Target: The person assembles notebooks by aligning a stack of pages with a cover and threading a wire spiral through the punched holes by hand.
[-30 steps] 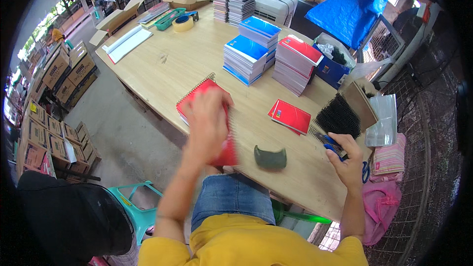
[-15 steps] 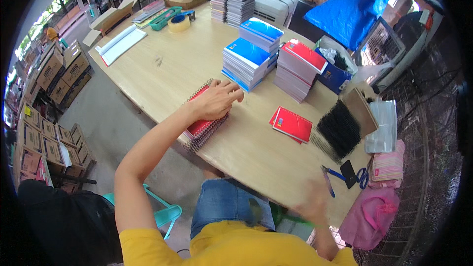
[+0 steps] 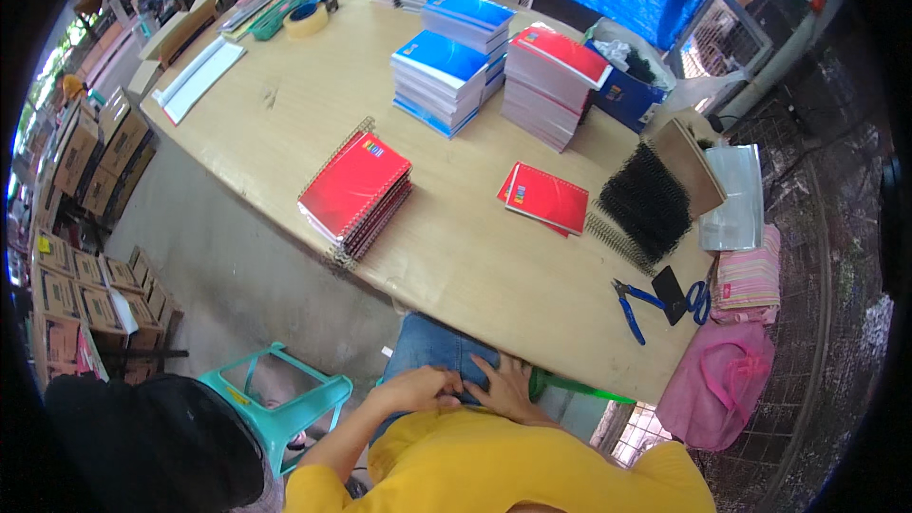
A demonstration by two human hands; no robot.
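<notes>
My left hand (image 3: 427, 389) rests on my lap with its fingers curled in, and whatever they may hold is hidden. Beside it, my right hand (image 3: 505, 389) lies on the denim with its fingers spread, holding nothing. Ahead, near the table's front edge, sits a stack of red spiral notebooks (image 3: 356, 185), untouched. To its right lie two small red notebooks (image 3: 548, 198), one partly over the other. Blue-handled pliers (image 3: 631, 312) lie open at the table's right end, next to blue-handled scissors (image 3: 698, 302) and a flat black piece (image 3: 669, 294).
Stacks of blue notebooks (image 3: 439, 71) and red-topped ones (image 3: 548, 85) stand farther back. Black wire spirals (image 3: 646, 204) lie at the right by a cardboard piece (image 3: 686, 166). A pink bag (image 3: 714, 385) hangs at the table's corner. A teal stool (image 3: 275, 404) stands at the left.
My left hand has left the red spiral notebook stack and come down to my lap. My right hand has moved left from the table's front edge to my lap. The view has shifted.
</notes>
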